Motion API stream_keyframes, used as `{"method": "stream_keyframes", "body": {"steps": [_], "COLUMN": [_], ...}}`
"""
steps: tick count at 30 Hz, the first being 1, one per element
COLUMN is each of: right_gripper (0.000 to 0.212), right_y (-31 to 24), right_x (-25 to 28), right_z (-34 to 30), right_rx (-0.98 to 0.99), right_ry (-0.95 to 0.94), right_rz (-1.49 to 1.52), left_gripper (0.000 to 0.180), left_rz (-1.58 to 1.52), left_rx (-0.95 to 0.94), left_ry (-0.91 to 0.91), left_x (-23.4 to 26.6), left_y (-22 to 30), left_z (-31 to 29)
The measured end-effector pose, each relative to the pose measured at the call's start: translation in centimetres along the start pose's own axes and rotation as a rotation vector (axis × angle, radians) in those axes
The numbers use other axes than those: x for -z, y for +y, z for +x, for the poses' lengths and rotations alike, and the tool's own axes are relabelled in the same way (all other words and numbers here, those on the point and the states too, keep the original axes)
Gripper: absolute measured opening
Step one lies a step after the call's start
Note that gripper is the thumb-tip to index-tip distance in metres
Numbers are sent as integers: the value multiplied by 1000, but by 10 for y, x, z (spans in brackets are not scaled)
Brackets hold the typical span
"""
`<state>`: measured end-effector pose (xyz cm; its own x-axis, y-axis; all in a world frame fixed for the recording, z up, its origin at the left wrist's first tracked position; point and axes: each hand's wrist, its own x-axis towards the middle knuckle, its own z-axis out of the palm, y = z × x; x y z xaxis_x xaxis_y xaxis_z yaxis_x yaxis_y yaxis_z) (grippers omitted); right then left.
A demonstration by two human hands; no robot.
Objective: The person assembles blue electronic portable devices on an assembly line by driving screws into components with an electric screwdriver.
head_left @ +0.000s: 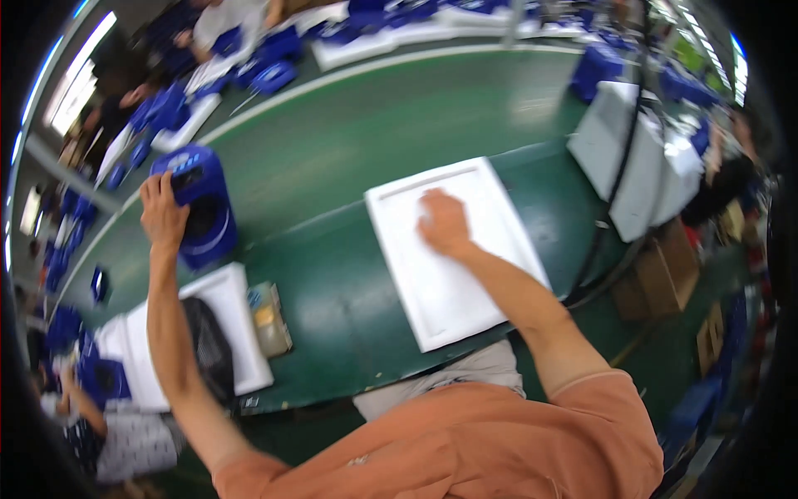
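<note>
At the left, my left hand has its fingers bent over the near-left edge of a blue plastic housing. The housing stands upright on the green bench and has a dark round opening with a smaller dark panel above it. My right hand is over a white rectangular tray with a raised rim, directly in front of me. Motion blurs its fingers, so their grip and any contact with the tray are unclear.
White trays holding a dark mesh piece lie at the left, beside a small box. A large white panel and a black cable stand right. Co-workers sit around the green bench with more blue housings.
</note>
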<state>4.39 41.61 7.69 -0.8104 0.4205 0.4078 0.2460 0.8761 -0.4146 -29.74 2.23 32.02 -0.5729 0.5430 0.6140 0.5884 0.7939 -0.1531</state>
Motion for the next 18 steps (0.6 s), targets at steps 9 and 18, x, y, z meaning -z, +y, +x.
{"method": "stream_keyframes", "body": {"steps": [9, 18], "right_gripper": [30, 96], "right_y": [-134, -128], "right_x": [259, 458], "right_z": [104, 257], "right_rx": [218, -215], "right_ry": [775, 983], "right_rz": [554, 206], "left_gripper": [75, 50], "left_rz": [-721, -773], "left_rx": [-196, -429], "left_ry": [292, 310], "left_x": [134, 112], "left_y": [225, 407], "left_z": [-22, -132]}}
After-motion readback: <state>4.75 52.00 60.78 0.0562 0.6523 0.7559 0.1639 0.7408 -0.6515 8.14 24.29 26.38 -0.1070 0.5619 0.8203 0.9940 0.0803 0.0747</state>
